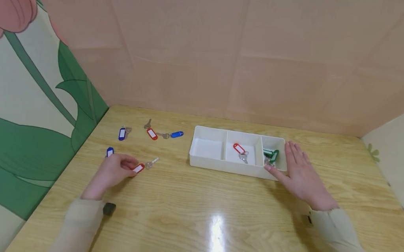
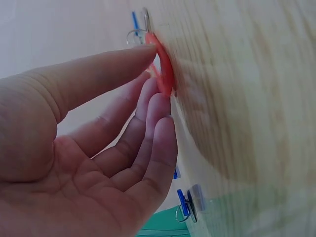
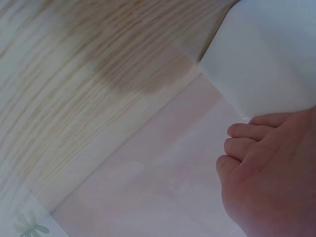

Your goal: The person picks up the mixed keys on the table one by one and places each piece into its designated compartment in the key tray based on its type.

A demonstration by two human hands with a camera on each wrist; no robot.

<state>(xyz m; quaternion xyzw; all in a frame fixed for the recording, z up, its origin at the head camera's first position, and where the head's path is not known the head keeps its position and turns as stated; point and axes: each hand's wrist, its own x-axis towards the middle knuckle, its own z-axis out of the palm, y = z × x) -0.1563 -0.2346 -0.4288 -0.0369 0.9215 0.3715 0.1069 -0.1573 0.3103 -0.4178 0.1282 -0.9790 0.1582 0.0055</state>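
My left hand point(image 1: 114, 171) pinches a red key tag point(image 1: 138, 168) between thumb and fingertips, low over the table; its key point(image 1: 150, 164) points right. In the left wrist view the thumb lies against this red key tag point(image 2: 167, 66). Partly behind the hand lies a blue key tag point(image 1: 110, 151). My right hand point(image 1: 303, 177) rests at the right end of a white three-compartment box point(image 1: 206, 162), fingers extended along the end wall and thumb at the front. The middle compartment holds a red key tag point(image 1: 239, 148) with a key; green key tags point(image 1: 273, 156) lie in the right one.
Farther back on the table are a blue key tag point(image 1: 122, 134) with its key, a red key tag point(image 1: 152, 134), and another blue key tag point(image 1: 176, 134) with a key. A pink-covered wall point(image 1: 177, 80) stands behind the table point(image 1: 166, 218).
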